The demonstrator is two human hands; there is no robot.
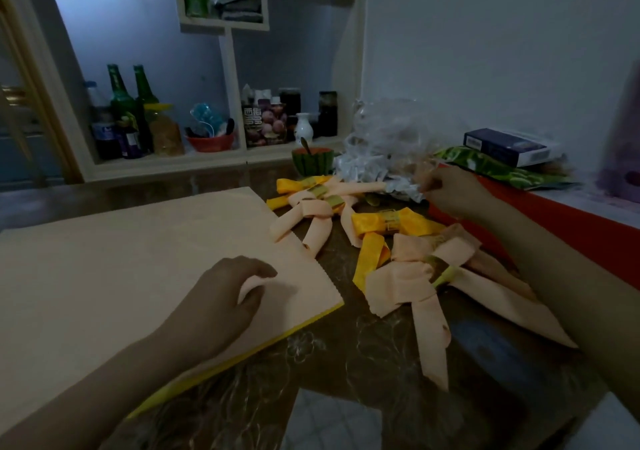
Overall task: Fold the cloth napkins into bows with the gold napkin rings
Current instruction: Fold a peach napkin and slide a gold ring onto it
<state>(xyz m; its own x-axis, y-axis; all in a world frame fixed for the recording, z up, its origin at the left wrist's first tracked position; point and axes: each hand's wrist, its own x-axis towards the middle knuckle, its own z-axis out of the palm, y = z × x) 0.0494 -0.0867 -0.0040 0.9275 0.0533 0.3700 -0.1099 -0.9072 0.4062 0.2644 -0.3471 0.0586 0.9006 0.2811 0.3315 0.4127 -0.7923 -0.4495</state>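
Lying flat on the table (346, 345), the peach napkin (138, 259) could slide askew off the yellow napkin (242, 356) beneath if the left hand (221, 297), fingers curled and pinching up a small fold, tugs. Ringed bows (408, 276) lie just beside. The right hand (450, 190) reaches at the crinkled plastic bag (381, 127); it is blurred, so I cannot tell its grip.

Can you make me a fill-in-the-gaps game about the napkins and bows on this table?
The left hand pinches a flat peach napkin; the one under it is ____.
Each bow is cinched by a gold ____.
Two ____ bottles stand on the shelf.
The spoon sits in a bowl that looks like a ____.
Missing words: yellow; ring; green; watermelon.
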